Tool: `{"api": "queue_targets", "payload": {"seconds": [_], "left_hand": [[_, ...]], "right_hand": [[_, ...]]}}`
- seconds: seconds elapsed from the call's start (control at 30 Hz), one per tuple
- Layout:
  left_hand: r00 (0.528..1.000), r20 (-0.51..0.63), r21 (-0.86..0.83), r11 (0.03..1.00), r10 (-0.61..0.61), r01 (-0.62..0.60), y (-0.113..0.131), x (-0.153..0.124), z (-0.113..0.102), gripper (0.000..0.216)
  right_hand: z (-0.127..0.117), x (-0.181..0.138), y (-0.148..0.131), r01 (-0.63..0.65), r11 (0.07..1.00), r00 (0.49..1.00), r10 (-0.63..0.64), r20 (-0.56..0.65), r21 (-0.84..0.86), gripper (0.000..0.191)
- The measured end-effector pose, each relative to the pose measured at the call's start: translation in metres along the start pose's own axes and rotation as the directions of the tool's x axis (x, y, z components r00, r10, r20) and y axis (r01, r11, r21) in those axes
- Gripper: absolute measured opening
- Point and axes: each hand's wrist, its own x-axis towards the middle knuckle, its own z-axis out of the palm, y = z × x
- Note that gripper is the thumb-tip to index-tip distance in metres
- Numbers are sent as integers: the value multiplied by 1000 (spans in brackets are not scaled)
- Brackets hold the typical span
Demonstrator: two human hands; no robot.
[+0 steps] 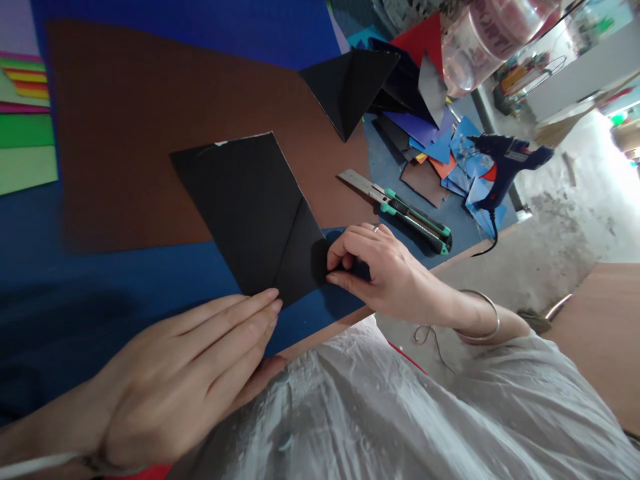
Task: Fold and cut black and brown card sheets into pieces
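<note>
A black card sheet with a crease line across its lower right part lies over the brown sheet and the blue tabletop. My left hand is open, its fingers stretched out together, with the fingertips resting on the card's near edge. At the card's right corner, my right hand is closed in a pinch, thumb and forefinger on the corner. A box cutter with its blade out lies just beyond my right hand. Farther back stands a folded black card piece.
A hot glue gun lies at the table's right edge, its cord hanging over. Beside it are paper scraps and a clear plastic bottle. Coloured sheets are stacked at the far left, and a blue sheet lies at the back.
</note>
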Motion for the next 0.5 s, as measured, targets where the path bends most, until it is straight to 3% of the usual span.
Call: {"api": "queue_targets", "payload": {"seconds": [0.5], "left_hand": [[1000, -7, 8, 1000, 23, -23, -1, 0, 0, 24]], "right_hand": [[-4, 0, 6, 1, 999, 1000, -2, 28, 46, 14]]}}
